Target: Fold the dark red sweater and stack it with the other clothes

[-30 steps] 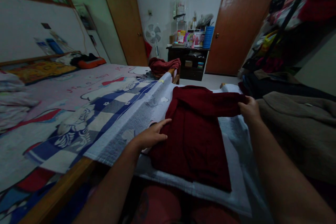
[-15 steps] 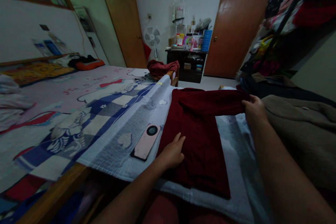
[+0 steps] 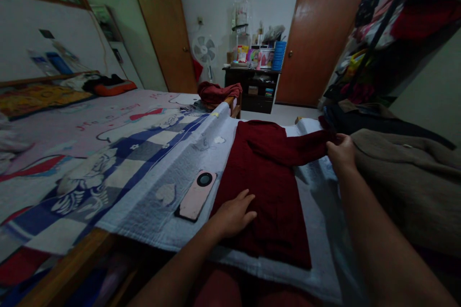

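Observation:
A dark red long-sleeved top [image 3: 266, 192] lies flat on a pale blue cloth [image 3: 151, 220], one sleeve [image 3: 306, 147] stretched out to the right. My right hand [image 3: 341, 153] is closed on the cuff end of that sleeve and holds it a little raised. On the body of the top, toward its left edge, my left hand [image 3: 236, 213] rests palm down with its fingers extended. A pink phone [image 3: 196, 196] with a round black camera ring lies face down on the cloth, left of the top.
A bed with a patterned sheet [image 3: 140, 148] fills the left side. Brown and dark coats [image 3: 406, 168] are heaped at the right. A reddish bundled cloth [image 3: 219, 95] sits at the far corner. Behind stand a fan [image 3: 204, 50] and a black cabinet [image 3: 252, 88].
My right hand has drawn the cuff slightly nearer and lower, and the sleeve now sags and bends. My left hand stays on the top. The whole view has shifted slightly.

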A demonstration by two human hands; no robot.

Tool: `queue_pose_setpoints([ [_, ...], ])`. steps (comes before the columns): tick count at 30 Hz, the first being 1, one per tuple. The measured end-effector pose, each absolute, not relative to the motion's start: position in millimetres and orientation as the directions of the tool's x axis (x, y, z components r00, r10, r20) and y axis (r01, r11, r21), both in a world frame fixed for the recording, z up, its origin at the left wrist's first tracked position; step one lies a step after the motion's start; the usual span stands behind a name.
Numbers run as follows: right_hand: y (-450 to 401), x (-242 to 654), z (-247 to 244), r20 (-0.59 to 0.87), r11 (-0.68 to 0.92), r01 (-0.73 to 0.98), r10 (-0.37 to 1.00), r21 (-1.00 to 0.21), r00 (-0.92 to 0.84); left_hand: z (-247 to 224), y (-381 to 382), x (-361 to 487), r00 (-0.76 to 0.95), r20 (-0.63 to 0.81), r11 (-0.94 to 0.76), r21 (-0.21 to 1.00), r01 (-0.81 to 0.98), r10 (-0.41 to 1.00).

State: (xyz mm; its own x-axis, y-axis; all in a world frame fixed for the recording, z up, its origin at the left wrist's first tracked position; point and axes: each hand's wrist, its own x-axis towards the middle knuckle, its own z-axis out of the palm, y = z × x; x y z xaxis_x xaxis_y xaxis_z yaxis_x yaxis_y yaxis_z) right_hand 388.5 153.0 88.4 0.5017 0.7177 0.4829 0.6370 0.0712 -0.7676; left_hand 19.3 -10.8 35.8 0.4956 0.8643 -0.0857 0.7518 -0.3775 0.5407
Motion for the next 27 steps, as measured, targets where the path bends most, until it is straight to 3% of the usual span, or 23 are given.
queue_pose_setpoints([
  [3, 140.9, 366.3, 82.4, 0.545, -0.028, 0.821, 0.735, -0.571, 0.404, 30.8, -3.7, 10.6, 0.389, 0.110, -0.390, 0.491, 0.779, 0.915],
  [6, 125.0, 330.0, 74.5, 0.585, -0.097, 0.932, 0.754, -0.350, 0.298, 23.4, 8.9, -0.7, 0.275, 0.268, -0.351, 0.295, 0.889, 0.923],
  [8, 115.9, 300.8, 66.5, 0.546, -0.045, 0.959, 0.815, -0.279, 0.196, 15.0, 17.8, -6.8, 0.252, 0.301, -0.314, 0.179, 0.933, 0.920],
  [11, 106.5, 254.3, 51.4, 0.331, 0.189, 0.914, 0.941, -0.359, -0.064, -1.8, 27.2, -11.0, 0.269, 0.247, -0.299, 0.090, 0.950, 0.931],
  [13, 102.7, 224.5, 41.1, 0.173, 0.260, 0.836, 0.964, -0.484, -0.200, -12.1, 29.6, -11.1, 0.299, 0.197, -0.316, 0.061, 0.947, 0.934],
  [15, 100.9, 198.5, 33.0, 0.116, 0.279, 0.797, 0.959, -0.536, -0.258, -18.2, 29.3, -10.5, 0.313, 0.174, -0.326, 0.049, 0.944, 0.934],
  [22, 108.7, 156.0, 27.5, 0.017, 0.092, 0.840, 0.995, -0.535, -0.098, -0.6, 21.5, -5.2, 0.334, 0.118, -0.348, 0.125, 0.929, 0.935],
  [27, 109.1, 157.1, 26.4, 0.079, 0.093, 0.809, 0.995, -0.580, -0.057, 2.6, 15.9, 1.3, 0.374, 0.110, -0.389, 0.194, 0.901, 0.921],
])
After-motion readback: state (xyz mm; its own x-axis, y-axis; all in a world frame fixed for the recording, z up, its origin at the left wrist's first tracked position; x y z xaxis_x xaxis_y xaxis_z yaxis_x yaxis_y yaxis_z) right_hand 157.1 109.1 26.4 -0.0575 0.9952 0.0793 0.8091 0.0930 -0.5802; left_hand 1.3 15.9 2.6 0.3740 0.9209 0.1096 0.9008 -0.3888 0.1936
